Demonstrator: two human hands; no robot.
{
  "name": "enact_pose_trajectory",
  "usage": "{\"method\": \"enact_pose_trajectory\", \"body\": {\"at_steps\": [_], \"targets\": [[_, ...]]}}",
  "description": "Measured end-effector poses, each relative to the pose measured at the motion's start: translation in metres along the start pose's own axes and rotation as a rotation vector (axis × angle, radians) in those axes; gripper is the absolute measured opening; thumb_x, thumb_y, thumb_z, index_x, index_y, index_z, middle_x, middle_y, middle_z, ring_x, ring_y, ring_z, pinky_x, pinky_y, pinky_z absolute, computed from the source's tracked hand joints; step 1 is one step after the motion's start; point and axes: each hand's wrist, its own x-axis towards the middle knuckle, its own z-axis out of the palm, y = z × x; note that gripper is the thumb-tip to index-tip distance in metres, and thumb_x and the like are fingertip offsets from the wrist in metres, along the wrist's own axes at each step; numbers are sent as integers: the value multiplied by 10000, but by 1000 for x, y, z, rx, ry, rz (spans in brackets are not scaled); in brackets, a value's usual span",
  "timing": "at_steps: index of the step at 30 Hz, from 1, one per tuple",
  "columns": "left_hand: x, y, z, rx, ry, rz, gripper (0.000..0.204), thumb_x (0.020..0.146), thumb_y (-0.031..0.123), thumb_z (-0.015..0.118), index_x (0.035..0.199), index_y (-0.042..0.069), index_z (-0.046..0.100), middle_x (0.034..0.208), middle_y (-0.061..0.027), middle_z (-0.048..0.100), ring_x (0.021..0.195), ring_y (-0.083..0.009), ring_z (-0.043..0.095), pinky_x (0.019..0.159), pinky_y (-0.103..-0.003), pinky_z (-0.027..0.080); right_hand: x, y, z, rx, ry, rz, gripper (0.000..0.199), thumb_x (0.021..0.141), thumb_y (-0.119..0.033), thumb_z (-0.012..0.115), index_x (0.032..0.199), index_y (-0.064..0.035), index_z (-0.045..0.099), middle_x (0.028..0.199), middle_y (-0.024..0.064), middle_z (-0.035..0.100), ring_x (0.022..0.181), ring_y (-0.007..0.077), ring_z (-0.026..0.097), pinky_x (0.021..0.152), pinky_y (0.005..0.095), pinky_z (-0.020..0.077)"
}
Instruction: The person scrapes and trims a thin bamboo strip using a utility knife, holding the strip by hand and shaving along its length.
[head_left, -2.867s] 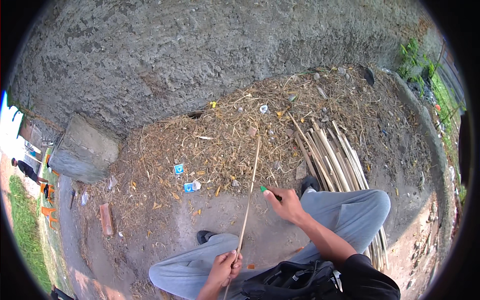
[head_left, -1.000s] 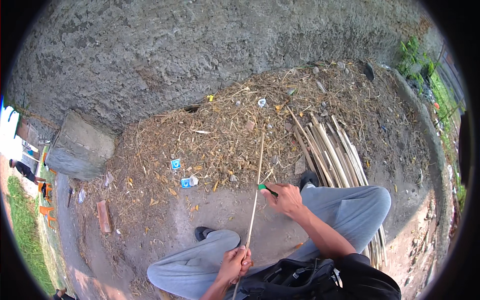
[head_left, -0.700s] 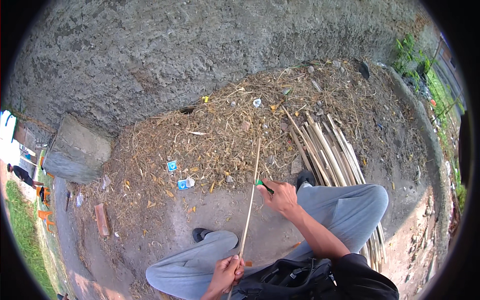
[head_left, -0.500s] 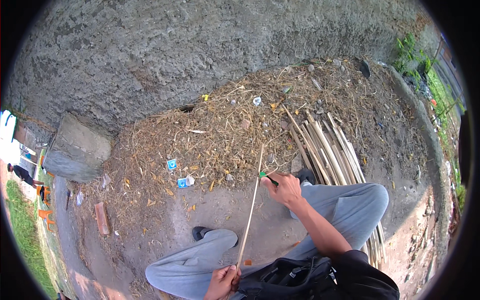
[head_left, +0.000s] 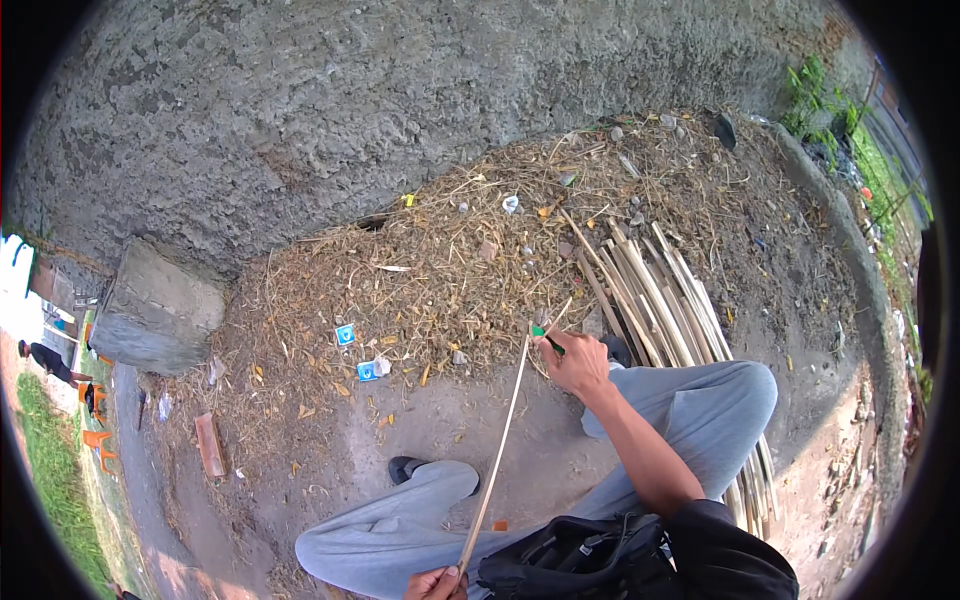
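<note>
My left hand (head_left: 437, 583), low at the picture's bottom edge, is closed around the lower end of a long, thin pale wooden strip (head_left: 497, 455). The strip slants up and slightly right across the ground between my knees. At its upper end my right hand (head_left: 577, 364) is closed on a small green-handled tool (head_left: 540, 331), mostly covered by the fingers; its blade, if any, cannot be made out. A thin pale sliver (head_left: 564, 309) sticks up beyond the right hand; whether it belongs to the strip is unclear.
A pile of pale wooden strips (head_left: 665, 300) lies right, partly under my right leg. Dry shavings and leaves (head_left: 440, 270) cover the ground before a rough grey wall (head_left: 400, 90). A concrete block (head_left: 165, 305), a brick (head_left: 209, 445) and blue packets (head_left: 372, 370) lie left. Far left is another person (head_left: 50, 362).
My right hand with the green-handled tool has shifted slightly right and up. The left hand has moved down with the strip. A pale sliver now points up-right beside the right hand.
</note>
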Motion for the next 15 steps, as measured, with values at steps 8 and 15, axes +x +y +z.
{"method": "enact_pose_trajectory", "body": {"at_steps": [8, 15], "targets": [[11, -4, -5, -44, -28, -32, 383, 1032, 352, 488, 721, 128, 492, 541, 30, 402, 408, -75, 349, 367, -232, 265, -6, -4, -1, -11, -3, -18, 264, 911, -352, 605, 1027, -146, 723, 773, 147, 706, 668, 357, 679, 597, 467, 541], [1, -11, -2, -121, -45, -23, 334, 1040, 316, 471, 771, 120, 509, 547, 28, 415, 407, -70, 354, 362, -228, 263, -11, 0, 14, 1, -38, -103, 296, 915, -407, 606, 1032, -160, 719, 766, 142, 704, 659, 349, 679, 572, 466, 534]]}}
